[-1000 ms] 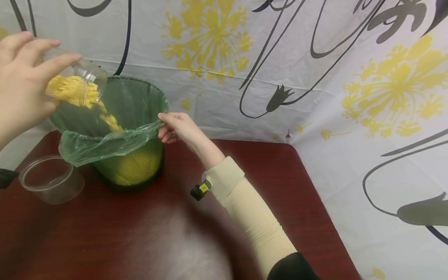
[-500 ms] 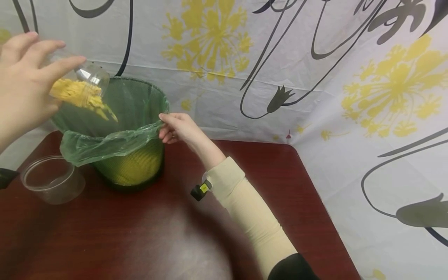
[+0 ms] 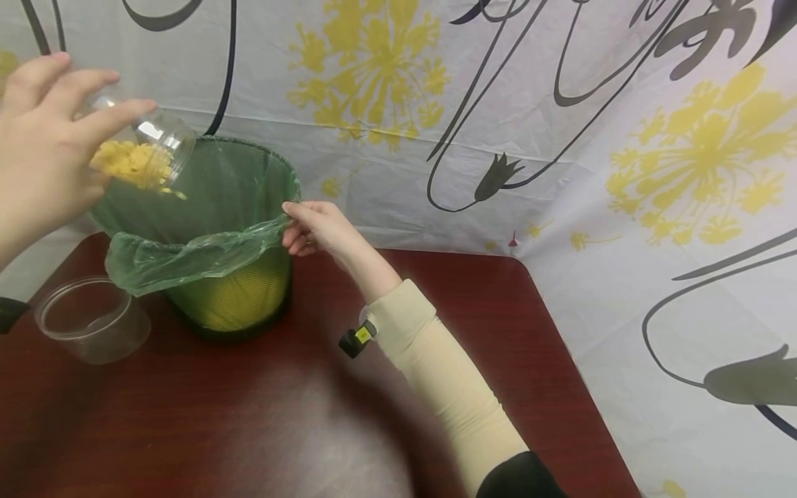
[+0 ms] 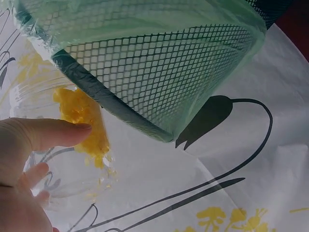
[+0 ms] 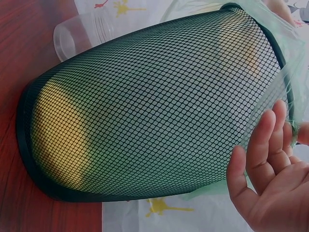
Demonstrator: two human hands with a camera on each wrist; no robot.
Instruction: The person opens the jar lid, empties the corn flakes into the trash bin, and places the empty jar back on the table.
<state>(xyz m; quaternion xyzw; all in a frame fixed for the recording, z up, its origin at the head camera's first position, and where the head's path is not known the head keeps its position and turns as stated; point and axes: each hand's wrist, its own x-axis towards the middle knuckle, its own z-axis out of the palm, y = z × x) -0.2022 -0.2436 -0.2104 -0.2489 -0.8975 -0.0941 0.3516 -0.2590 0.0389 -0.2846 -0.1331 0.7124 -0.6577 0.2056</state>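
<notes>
My left hand [image 3: 46,149] grips a clear jar [image 3: 171,135], tipped with its mouth toward the right over a mesh wastebasket [image 3: 252,287]. Crumbly yellow material [image 3: 127,162] lies along the jar's lower side, and a few bits hang at its lip. In the left wrist view the thumb lies across the jar beside the yellow material [image 4: 84,116]. A thin green bag [image 3: 174,263] lines the basket and folds out over the rim. At the right of that rim my right hand [image 3: 320,228] pinches the bag's edge. Through the mesh, a yellow mass [image 5: 60,135] shows at the basket's bottom.
An uncovered clear plastic tub [image 3: 93,339] stands left of the basket on the dark red table [image 3: 299,415]. Behind and to the right hangs a white sheet [image 3: 548,194] with yellow and grey flower prints.
The yellow stream from the jar has thinned to a few bits, and less remains inside. The jar has shifted slightly right. My right hand keeps its place on the bag.
</notes>
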